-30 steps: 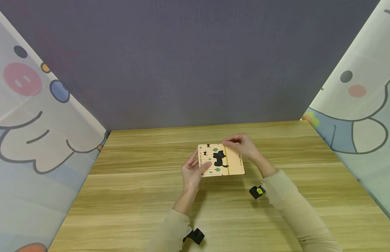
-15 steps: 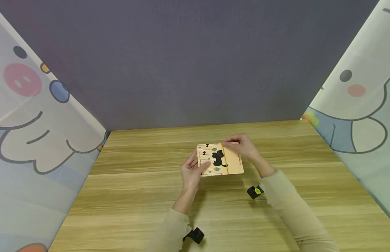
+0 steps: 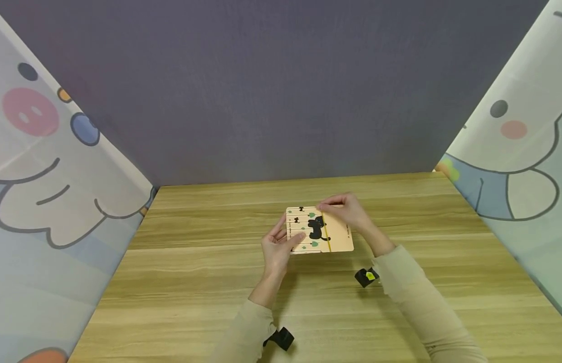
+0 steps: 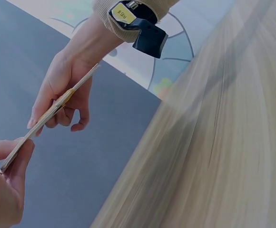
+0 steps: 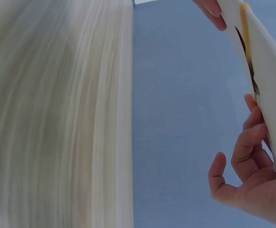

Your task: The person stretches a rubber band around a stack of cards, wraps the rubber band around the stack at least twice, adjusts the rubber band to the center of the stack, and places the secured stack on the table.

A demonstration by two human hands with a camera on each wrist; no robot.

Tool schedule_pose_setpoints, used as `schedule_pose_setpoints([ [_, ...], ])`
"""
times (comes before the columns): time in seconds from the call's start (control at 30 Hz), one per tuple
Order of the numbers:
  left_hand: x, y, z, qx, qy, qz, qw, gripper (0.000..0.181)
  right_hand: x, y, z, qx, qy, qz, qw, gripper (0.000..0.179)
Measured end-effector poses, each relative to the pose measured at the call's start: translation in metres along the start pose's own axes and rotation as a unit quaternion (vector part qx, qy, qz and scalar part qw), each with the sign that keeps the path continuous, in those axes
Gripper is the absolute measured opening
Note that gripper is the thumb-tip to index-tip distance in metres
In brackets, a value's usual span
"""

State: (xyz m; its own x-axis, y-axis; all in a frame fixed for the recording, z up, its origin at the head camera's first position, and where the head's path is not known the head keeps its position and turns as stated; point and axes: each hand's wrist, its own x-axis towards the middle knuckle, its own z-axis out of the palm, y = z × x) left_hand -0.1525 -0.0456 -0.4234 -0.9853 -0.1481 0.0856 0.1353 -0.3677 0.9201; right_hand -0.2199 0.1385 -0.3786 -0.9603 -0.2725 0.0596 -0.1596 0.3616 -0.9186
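A thin cream notebook (image 3: 339, 238) with black cats and green leaves on its cover is held up above the table, seen edge-on in the left wrist view. A yellow elastic band (image 3: 327, 234) runs across its cover, slightly slanted. My left hand (image 3: 276, 249) grips the notebook's left end, thumb on the cover and fingers behind. At the far edge, my right hand (image 3: 351, 210) pinches the band with thumb and forefinger where it crosses the edge. The right hand's other fingers (image 4: 81, 121) are loosely curled in the left wrist view.
The wood-grain table (image 3: 194, 282) lies beneath both hands. A dark grey panel (image 3: 281, 101) rises at its back, with cartoon-printed curtains (image 3: 45, 201) on the sides. Black wrist devices (image 3: 366, 277) hang by the sleeves.
The right fingertips have shifted slightly left along the notebook's far edge, and the band's upper end has slanted left with them. The left hand keeps its grip.
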Motion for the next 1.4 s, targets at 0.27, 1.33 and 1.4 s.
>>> schedule_pose_setpoints([
  [0.27,0.0000,0.0019,-0.0008,0.002,0.002,0.003,1.0000,0.066,0.0010,0.0008,-0.0095,-0.006,0.009,-0.016,0.9998,0.031],
  [1.33,-0.0026,0.0007,0.0062,0.024,-0.012,0.016,0.9995,0.063,0.0013,0.0003,-0.0043,0.027,-0.031,0.018,0.9990,0.031],
  [1.4,-0.0027,0.0010,0.0069,0.023,-0.016,0.016,0.9995,0.063,0.0009,0.0002,-0.0063,0.035,-0.034,0.013,0.9987,0.031],
])
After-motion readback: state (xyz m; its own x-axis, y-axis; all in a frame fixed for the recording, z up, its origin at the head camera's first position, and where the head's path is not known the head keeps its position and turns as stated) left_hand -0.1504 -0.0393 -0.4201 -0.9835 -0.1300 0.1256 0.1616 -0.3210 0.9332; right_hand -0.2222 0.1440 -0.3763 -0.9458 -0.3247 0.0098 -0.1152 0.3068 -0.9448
